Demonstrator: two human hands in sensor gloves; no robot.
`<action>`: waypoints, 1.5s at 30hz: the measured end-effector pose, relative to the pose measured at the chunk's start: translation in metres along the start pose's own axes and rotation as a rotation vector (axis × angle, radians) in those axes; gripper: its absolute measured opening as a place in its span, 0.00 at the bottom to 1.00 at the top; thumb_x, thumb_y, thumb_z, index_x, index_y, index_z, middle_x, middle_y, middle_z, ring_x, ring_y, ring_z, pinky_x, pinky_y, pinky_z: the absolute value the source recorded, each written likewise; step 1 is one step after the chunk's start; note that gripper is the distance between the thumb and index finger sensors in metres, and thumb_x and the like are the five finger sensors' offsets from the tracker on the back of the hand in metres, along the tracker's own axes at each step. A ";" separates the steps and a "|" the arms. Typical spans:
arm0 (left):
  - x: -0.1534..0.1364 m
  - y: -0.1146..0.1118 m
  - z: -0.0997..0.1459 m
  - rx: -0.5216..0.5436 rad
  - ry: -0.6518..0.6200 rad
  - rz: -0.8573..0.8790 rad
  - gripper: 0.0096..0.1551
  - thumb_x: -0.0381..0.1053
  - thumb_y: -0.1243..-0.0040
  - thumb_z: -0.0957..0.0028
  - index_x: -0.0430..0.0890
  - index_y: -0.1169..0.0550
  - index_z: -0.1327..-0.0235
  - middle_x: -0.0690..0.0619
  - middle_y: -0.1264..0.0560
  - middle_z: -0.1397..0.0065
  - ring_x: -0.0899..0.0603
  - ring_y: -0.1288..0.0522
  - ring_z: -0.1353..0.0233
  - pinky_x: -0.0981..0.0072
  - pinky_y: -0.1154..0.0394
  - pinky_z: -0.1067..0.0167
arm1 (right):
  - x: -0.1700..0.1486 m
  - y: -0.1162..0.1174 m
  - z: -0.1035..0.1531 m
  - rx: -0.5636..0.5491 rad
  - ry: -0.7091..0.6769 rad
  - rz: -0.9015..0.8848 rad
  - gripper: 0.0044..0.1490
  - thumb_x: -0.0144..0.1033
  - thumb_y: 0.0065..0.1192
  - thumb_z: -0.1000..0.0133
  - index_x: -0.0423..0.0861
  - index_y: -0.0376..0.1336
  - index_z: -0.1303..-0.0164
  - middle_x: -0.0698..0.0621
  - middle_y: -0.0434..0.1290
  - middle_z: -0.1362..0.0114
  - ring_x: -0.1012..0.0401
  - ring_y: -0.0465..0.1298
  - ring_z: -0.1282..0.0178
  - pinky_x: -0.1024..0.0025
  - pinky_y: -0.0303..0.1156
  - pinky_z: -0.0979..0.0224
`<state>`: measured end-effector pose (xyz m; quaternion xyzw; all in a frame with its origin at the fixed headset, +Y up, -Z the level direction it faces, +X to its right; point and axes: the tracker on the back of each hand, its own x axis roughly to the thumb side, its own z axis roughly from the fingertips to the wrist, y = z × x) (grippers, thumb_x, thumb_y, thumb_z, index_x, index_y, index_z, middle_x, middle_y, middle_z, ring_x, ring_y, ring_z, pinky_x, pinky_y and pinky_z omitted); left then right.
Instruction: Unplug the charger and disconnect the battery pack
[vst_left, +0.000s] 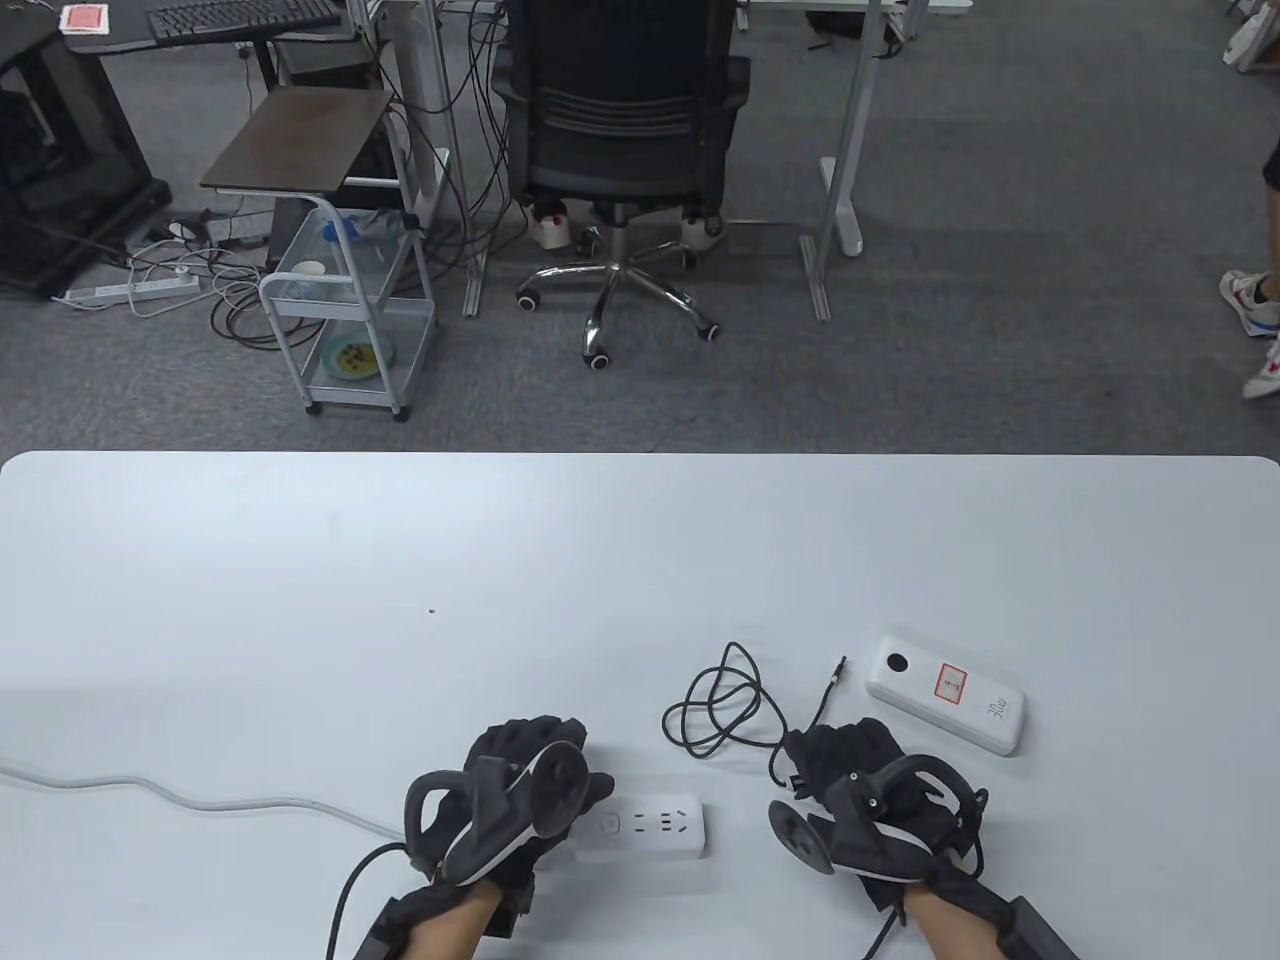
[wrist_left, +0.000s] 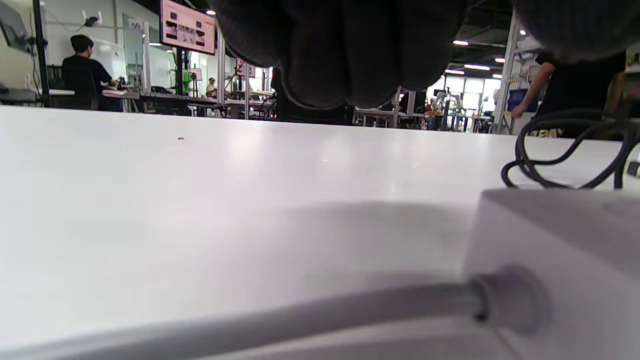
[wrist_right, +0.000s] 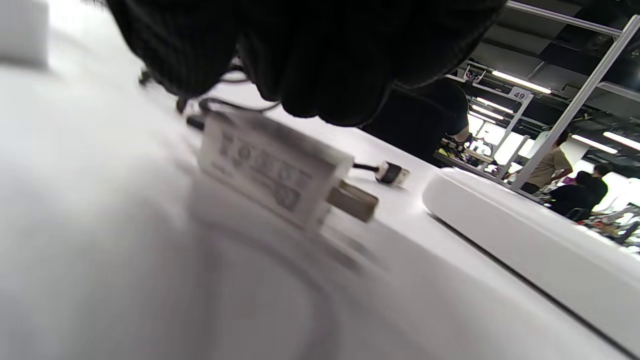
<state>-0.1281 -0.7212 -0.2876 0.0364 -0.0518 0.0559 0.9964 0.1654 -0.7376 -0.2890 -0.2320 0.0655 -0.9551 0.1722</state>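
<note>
The white charger (wrist_right: 272, 167) is out of the white power strip (vst_left: 645, 824), its prongs (wrist_right: 352, 201) bare. My right hand (vst_left: 862, 790) holds it by the far end, low over the table, with its shadow beneath. In the table view my hand hides the charger. The black cable (vst_left: 722, 705) lies coiled beside my right hand. Its free plug (vst_left: 838, 668) lies apart from the white battery pack (vst_left: 945, 695), as the right wrist view (wrist_right: 392, 173) shows too. My left hand (vst_left: 535, 790) rests at the strip's left end, fingers (wrist_left: 345, 55) curled above the table.
The strip's grey cord (vst_left: 200, 795) runs left off the table and shows close in the left wrist view (wrist_left: 300, 312). An office chair (vst_left: 625, 130) and a small cart (vst_left: 345, 330) stand on the floor beyond the far edge of the table (vst_left: 640, 456).
</note>
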 end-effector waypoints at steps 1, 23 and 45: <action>-0.001 0.001 0.000 0.006 0.001 0.010 0.40 0.78 0.41 0.59 0.64 0.21 0.34 0.64 0.20 0.27 0.50 0.18 0.25 0.59 0.26 0.22 | -0.004 -0.004 0.002 -0.049 0.026 -0.047 0.37 0.54 0.51 0.42 0.51 0.61 0.23 0.49 0.71 0.23 0.53 0.76 0.30 0.48 0.68 0.24; -0.003 -0.001 0.002 0.079 0.009 -0.101 0.38 0.75 0.53 0.51 0.62 0.22 0.30 0.62 0.22 0.24 0.48 0.20 0.22 0.57 0.28 0.20 | -0.012 0.000 0.005 -0.119 0.163 -0.117 0.43 0.55 0.42 0.40 0.46 0.54 0.17 0.42 0.63 0.15 0.47 0.70 0.22 0.44 0.64 0.24; -0.004 0.000 0.004 0.073 0.009 -0.149 0.38 0.75 0.53 0.51 0.62 0.23 0.29 0.62 0.23 0.23 0.48 0.21 0.22 0.58 0.28 0.20 | -0.013 0.007 0.002 -0.006 0.201 -0.085 0.44 0.57 0.43 0.39 0.45 0.53 0.16 0.41 0.62 0.14 0.45 0.69 0.21 0.43 0.62 0.23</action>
